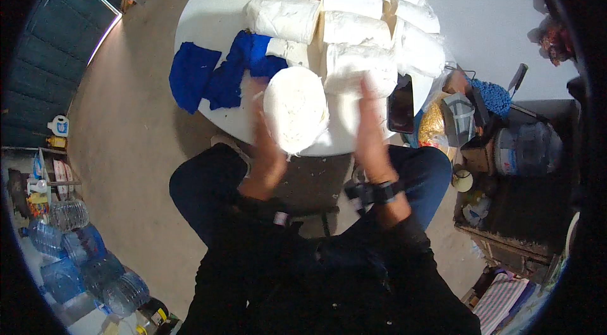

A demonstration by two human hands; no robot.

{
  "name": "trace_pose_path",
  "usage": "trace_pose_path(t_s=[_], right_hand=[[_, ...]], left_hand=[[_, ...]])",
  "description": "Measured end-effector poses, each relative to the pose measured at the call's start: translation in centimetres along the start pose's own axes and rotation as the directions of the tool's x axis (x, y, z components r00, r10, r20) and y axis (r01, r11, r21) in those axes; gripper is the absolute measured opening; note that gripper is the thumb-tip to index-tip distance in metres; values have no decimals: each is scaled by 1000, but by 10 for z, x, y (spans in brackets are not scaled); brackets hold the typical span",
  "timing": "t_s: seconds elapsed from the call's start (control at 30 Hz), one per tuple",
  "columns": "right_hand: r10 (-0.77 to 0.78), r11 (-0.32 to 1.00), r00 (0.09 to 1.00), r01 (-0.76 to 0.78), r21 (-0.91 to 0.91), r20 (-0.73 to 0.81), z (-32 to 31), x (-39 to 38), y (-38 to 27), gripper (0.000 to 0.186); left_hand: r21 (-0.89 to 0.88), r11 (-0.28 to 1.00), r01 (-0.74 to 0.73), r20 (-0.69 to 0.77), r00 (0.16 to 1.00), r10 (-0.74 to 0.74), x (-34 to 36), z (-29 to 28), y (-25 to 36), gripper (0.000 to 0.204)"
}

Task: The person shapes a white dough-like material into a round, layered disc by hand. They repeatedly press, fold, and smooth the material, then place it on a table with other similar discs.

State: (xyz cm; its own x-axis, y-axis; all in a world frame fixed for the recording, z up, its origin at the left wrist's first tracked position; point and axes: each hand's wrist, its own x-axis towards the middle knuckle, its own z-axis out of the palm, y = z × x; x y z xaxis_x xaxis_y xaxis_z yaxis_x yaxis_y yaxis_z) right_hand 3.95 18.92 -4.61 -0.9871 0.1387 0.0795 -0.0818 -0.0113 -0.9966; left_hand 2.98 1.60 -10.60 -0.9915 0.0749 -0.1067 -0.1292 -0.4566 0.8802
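Near the front edge of the round white table (212, 38), a thick white cloth-like roll (296, 110) shows its rounded, layered end. My left hand (269, 152) lies along the roll's left side, fingers stretched upward and blurred; part of them is hidden by the roll. To the right of the roll and apart from it is my right hand (373, 136), held open with its fingers straight and slightly blurred. Behind them, several similar white rolled bundles (354, 28) are laid side by side in rows. Crumpled blue cloth (196, 76) lies left of the roll.
A dark phone (401, 104) lies at the table's right edge. Beyond it are a bag of yellow grains (433, 123) and a large water bottle (528, 150). Several empty plastic jugs (82, 246) crowd the lower left. My knees are under the table edge.
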Motion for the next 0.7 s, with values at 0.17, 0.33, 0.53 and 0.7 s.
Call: trace_pose_path(t_s=[0.17, 0.33, 0.53, 0.7], right_hand=[[76, 993, 963, -95, 65, 260, -4, -4, 6, 85], [-12, 998, 955, -8, 64, 297, -20, 38, 23, 81], [93, 994, 935, -69, -82, 342, 3, 30, 27, 80], [3, 1000, 990, 0, -23, 140, -8, 17, 15, 78]], left_hand=[[163, 958, -236, 138, 967, 215, 4, -5, 13, 87], [484, 730, -483, 258, 876, 408, -30, -7, 29, 85], [413, 863, -292, 169, 955, 243, -17, -7, 16, 78], [555, 750, -361, 216, 932, 290, 4, -17, 57, 74]])
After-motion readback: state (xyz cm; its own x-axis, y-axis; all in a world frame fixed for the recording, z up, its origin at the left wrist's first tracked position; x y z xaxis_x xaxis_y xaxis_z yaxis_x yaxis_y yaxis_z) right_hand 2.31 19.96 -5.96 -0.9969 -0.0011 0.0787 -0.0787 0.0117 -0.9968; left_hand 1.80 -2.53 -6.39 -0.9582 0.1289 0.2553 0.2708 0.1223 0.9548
